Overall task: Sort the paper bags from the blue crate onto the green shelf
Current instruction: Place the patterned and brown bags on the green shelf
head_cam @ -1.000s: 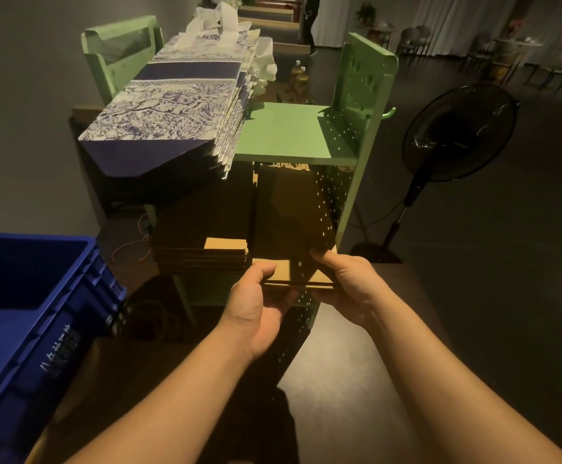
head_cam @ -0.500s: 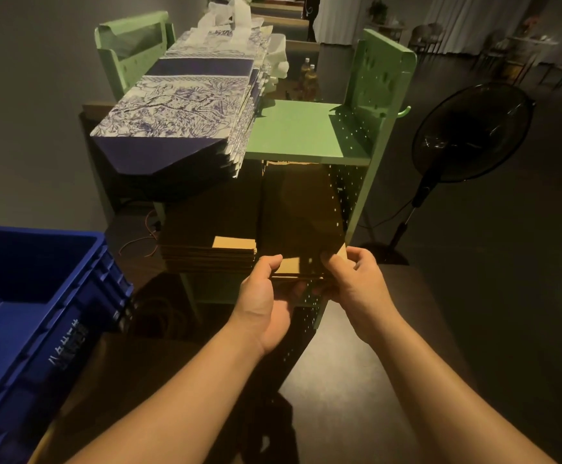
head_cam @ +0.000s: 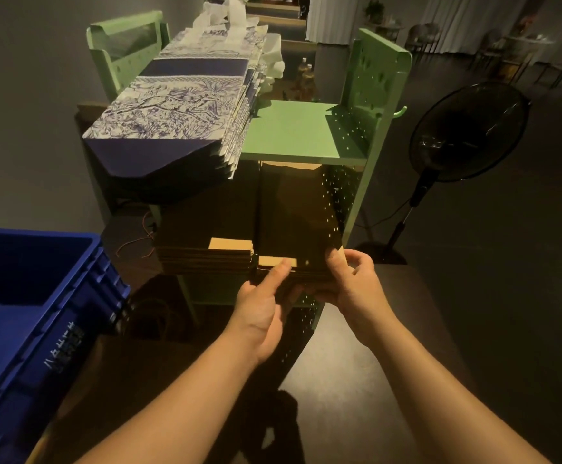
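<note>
A stack of flat brown paper bags (head_cam: pixel 298 222) lies on the right half of the green shelf's (head_cam: pixel 293 132) lower level. My left hand (head_cam: pixel 264 306) holds its near edge, thumb on top, fingers underneath. My right hand (head_cam: pixel 353 279) pinches the stack's near right corner. A second brown stack (head_cam: pixel 206 236) lies beside it on the left. Blue-and-white patterned bags (head_cam: pixel 179 105) are piled on the top level's left half. The blue crate (head_cam: pixel 28 306) stands at the left; the part of its inside that I see holds nothing.
A black standing fan (head_cam: pixel 467 132) stands to the right of the shelf. A dark table (head_cam: pixel 356 380) lies under my arms. Bottles (head_cam: pixel 306 75) and chairs stand further back in the dim room. The top level's right half shows bare green.
Both hands have pushed the brown stack further onto the lower level. My left thumb now lies on top of the near edge. The view has shifted slightly left.
</note>
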The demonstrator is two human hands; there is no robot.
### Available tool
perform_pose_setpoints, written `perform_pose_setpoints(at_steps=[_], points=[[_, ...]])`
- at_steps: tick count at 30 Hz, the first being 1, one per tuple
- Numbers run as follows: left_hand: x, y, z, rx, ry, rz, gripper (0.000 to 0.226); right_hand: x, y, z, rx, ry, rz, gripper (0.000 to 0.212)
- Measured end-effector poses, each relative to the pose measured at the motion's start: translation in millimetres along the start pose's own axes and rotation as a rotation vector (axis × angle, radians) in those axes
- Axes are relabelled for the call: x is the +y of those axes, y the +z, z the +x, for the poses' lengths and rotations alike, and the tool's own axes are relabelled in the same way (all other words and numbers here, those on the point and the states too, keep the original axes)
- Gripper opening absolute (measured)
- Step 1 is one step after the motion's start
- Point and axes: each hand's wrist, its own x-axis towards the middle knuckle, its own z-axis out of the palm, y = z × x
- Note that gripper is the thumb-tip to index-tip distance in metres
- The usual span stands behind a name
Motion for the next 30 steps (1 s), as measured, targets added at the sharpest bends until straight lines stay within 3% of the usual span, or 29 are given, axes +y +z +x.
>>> perform_pose_setpoints(at_steps=[5,9,15,18,24,30], points=[[-17.3,-20.6,-2.6,0.079,0.111,0.187,0.036,14.1,-13.2,-13.6,-0.019,-0.093,-0.2,0.061],[-29.0,-23.8,0.5,0.164,0.218,0.281,0.023,18.6,-9.5,-13.1,0.031,-0.167,-0.302,0.06],[-32.5,-16.3,2.0,0.236,0.345,0.386,0.021,21.3,-4.9,-10.3,0.091,-0.196,-0.355,0.047],[-35.9,-16.3,1.4,0.319,0.343,0.422,0.031,23.3,-6.0,-10.1,0.102,-0.185,-0.344,0.042],[-35.7,-16.0,2.1,0.314,0.333,0.497,0.032,22.1,-8.1,-10.0,0.069,-0.193,-0.36,0.048],[-34.8,-15.5,2.2,0.392,0.354,0.509,0.06,24.4,-6.8,-10.5,0.076,-0.187,-0.408,0.035]])
